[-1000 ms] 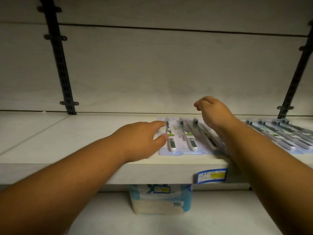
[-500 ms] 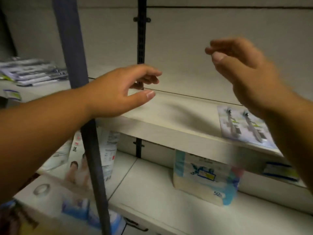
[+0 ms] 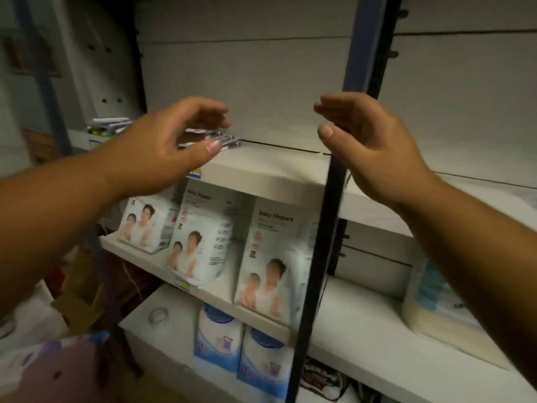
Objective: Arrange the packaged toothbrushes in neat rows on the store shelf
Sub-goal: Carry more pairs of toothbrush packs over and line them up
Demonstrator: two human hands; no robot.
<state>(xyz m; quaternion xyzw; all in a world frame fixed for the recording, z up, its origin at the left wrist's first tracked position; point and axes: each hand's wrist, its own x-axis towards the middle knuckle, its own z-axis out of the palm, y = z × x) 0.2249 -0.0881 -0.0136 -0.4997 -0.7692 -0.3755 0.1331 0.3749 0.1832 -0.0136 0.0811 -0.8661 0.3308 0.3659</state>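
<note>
A loose pile of packaged toothbrushes (image 3: 223,140) lies on the white upper shelf (image 3: 279,167) at the left, partly hidden behind my left hand (image 3: 162,146). That hand hovers in front of the pile with fingers loosely curved and holds nothing. My right hand (image 3: 369,144) is raised farther right, in front of a dark upright post (image 3: 325,237), fingers relaxed and empty. More packets (image 3: 109,123) lie farther left on the same shelf.
Baby diaper packs (image 3: 270,257) stand on the shelf below. Blue-and-white packs (image 3: 241,347) sit on the lowest shelf, and a pale wrapped pack (image 3: 436,303) stands at the right. Boxes and bags crowd the floor at the lower left.
The view has swung left from the neat row of toothbrushes to the left shelf bay. Both hands left that row and now hover empty near the loose pile.
</note>
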